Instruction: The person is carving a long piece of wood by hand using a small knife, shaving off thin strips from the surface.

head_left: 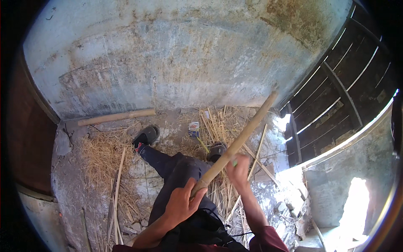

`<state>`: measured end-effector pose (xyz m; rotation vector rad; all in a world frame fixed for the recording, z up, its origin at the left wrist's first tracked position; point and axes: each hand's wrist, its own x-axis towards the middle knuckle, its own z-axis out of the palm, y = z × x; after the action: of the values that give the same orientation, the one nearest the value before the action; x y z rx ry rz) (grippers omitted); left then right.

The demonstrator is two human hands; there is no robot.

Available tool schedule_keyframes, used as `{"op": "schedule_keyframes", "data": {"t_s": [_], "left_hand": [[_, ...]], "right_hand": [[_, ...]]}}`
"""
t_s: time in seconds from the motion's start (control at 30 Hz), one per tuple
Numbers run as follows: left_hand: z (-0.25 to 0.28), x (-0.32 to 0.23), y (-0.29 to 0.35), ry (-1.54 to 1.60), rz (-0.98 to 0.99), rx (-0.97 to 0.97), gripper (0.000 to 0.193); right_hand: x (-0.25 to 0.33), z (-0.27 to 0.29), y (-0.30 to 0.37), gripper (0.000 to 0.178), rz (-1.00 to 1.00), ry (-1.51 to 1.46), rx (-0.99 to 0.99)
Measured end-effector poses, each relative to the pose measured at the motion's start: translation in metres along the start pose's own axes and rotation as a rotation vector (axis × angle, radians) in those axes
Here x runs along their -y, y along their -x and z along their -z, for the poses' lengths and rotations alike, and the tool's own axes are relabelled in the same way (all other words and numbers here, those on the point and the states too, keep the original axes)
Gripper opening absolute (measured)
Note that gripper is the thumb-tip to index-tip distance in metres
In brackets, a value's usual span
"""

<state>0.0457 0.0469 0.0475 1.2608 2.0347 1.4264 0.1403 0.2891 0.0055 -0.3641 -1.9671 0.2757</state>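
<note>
A long bamboo pole (252, 126) slants across my lap, its far end up and to the right toward the wall. My left hand (183, 202) wraps round the near end of the pole, with the thumb along its top. Close against the pole's right side, my right hand (239, 171) is closed in a fist, slightly smeared by motion. A small green bit shows at its fingers; the rest of what it holds is hidden. Whether the right hand touches the pole I cannot tell. Beneath the pole are my dark trousers (178, 172).
Another bamboo piece (117, 116) lies along the stained wall (168, 63). Shavings (105, 155) and split bamboo strips (119, 189) litter the floor. A small box (193, 129) lies ahead, beside a yellow strip (202, 144). A dark slatted wooden door (336, 105) stands at right, near rubble (289, 208).
</note>
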Motion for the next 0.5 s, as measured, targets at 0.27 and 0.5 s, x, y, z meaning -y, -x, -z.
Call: {"op": "schedule_keyframes", "data": {"t_s": [0.27,0.5], "left_hand": [[0.008,0.011,0.029,0.070,0.104,0.080,0.035],[0.010,0.014,0.012,0.038,0.132,0.144,0.032]], "right_hand": [[-0.048,0.027,-0.025,0.018,-0.405,0.078,0.376],[0.033,0.024,-0.008,0.011,-0.140,-0.107,0.523]]}}
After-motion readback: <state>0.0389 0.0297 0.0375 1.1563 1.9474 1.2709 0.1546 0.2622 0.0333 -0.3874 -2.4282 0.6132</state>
